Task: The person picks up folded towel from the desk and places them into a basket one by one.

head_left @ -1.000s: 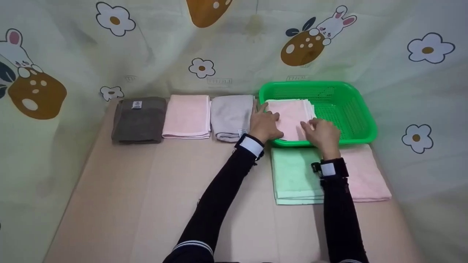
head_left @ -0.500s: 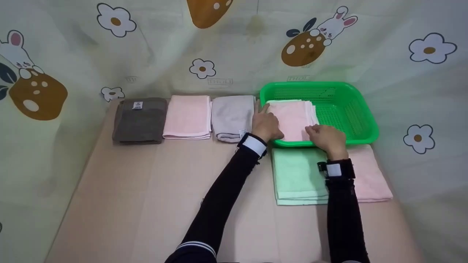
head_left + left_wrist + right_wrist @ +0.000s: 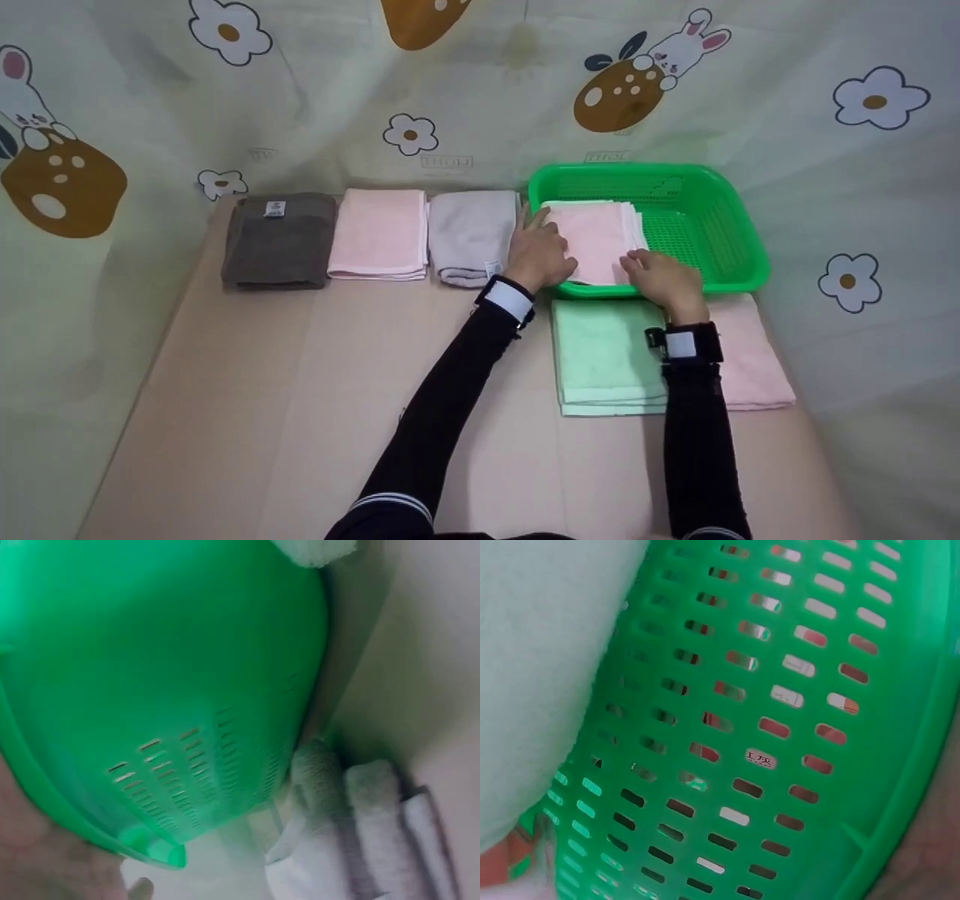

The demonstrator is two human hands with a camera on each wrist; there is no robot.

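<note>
A folded pink towel (image 3: 592, 240), with pale edges showing beneath it, lies in the left part of a green plastic basket (image 3: 720, 225). My left hand (image 3: 538, 251) spans the basket's left rim, fingers spread and thumb near the towel's front left corner. At the towel's front right edge, my right hand (image 3: 667, 281) pinches with curled fingers. In the left wrist view the slotted basket wall (image 3: 210, 690) fills much of the picture, with part of the hand (image 3: 52, 862) beside the rim. The right wrist view shows a pale towel edge (image 3: 540, 652) against the slotted wall.
Left of the basket stand a light grey folded towel (image 3: 474, 232), another pink one (image 3: 379, 232) and a dark grey one (image 3: 281, 244) in a row. A green towel (image 3: 607, 356) and a further pink towel (image 3: 750, 360) lie in front of it. A printed curtain (image 3: 322, 82) hangs behind.
My right hand has shifted slightly right along the towel's front edge since the first frame. The left hand stays at the left rim; the whole view has tilted a little.
</note>
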